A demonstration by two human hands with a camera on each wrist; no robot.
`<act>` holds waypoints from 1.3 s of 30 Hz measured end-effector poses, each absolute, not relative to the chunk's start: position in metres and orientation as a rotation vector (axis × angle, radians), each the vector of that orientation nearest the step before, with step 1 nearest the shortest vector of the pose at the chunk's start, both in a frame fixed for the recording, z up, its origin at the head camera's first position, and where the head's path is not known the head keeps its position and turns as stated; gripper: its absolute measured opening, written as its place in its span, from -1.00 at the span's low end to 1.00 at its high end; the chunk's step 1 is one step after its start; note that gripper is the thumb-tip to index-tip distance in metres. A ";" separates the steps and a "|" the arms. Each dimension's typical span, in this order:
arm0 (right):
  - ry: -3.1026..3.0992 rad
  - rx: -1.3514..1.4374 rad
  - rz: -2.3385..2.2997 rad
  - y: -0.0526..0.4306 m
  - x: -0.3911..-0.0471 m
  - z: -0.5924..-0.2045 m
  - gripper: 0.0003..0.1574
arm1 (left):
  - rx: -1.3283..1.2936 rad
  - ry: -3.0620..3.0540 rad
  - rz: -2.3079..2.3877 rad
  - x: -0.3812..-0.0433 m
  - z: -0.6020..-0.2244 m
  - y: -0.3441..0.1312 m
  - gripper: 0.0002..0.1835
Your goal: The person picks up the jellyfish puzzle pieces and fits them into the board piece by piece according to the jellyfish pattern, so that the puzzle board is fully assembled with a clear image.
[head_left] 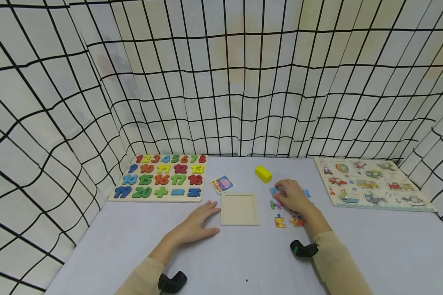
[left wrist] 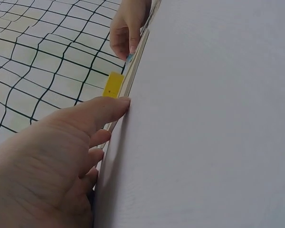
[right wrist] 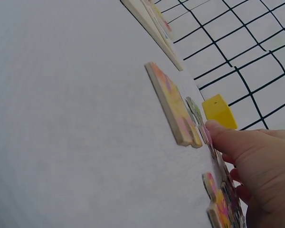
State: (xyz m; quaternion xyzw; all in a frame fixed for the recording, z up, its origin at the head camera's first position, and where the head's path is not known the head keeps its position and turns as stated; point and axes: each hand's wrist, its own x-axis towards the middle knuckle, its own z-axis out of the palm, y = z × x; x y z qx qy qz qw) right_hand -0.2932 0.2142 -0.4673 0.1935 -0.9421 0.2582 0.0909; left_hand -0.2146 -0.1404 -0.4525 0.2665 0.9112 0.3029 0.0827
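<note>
Near the table's far left corner lies the number board (head_left: 158,201). The left hand (head_left: 195,223), fingers loosely extended, is at the left edge of the wooden tray (head_left: 240,209). Rightward, the right hand (head_left: 293,198) pinches a bluish jigsaw piece (left wrist: 129,58); low fingers could scatter the neighbouring pieces (head_left: 280,222).

On the far-left board (head_left: 170,187), coloured numbers (head_left: 164,168) 1 to 20 are running in rows; plus (head_left: 161,192), minus (head_left: 177,192) and equals signs (head_left: 194,192) are ending the nearest row. Red marks (head_left: 331,191) on the right board (head_left: 360,196) are appearing illegible.
</note>
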 end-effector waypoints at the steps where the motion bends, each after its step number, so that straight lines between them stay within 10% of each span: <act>1: -2.795 0.571 0.762 0.214 -0.294 -0.467 -0.57 | 0.792 2.723 0.907 -0.215 -0.453 -0.140 -0.35; 39: -2.610 0.369 1.213 0.209 -0.290 -0.459 -0.85 | 0.764 2.967 0.731 -0.215 -0.462 -0.130 -0.33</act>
